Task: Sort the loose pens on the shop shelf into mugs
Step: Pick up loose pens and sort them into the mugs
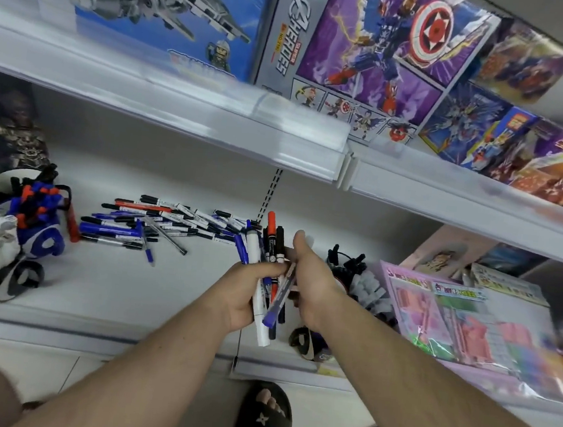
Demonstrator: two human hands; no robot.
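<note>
Nearest the camera, a foot in a black slipper (265, 418) stands on the floor. Above it, the left hand (243, 295) grips a bundle of pens (270, 264) over the shelf (111, 286). The right hand (311, 281) pinches one blue-capped pen (278, 299); its fingers are mostly hidden. Loose pens (165, 224) lie behind. Mugs (37, 220) at left are partly cut off and blurred.

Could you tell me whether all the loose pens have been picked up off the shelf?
No, a pile of loose pens lies on the shelf while the left hand holds a bunch of pens.
</note>
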